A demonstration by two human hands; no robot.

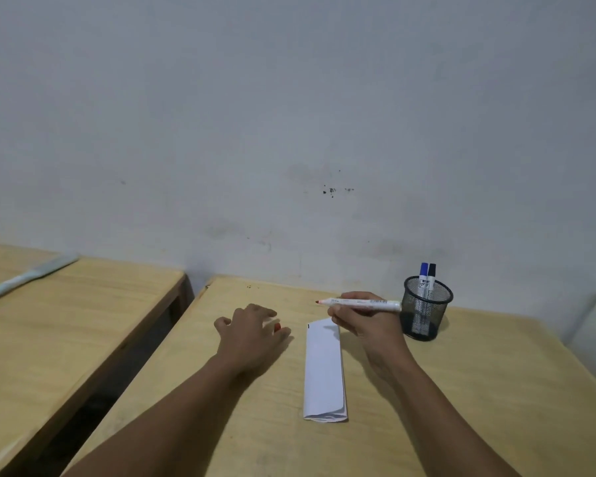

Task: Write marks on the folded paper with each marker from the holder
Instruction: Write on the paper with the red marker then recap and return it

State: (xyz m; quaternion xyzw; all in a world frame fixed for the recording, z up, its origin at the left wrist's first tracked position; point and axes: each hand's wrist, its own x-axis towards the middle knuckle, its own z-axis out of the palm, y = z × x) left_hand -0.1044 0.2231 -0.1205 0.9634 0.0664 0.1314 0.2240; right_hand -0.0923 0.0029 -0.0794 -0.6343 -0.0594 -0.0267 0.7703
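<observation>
Bare table (496, 373) right of the folded paper (325, 370); the holder (426, 311) blocks beyond.

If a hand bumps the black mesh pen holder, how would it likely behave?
The black mesh pen holder looks light: open wire, only two markers inside. They stand well above the rim, so it probably tips or slides easily on the smooth wooden table.

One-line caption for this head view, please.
Right hand holds an uncapped red marker above folded paper; left hand rests by its red cap.
</observation>
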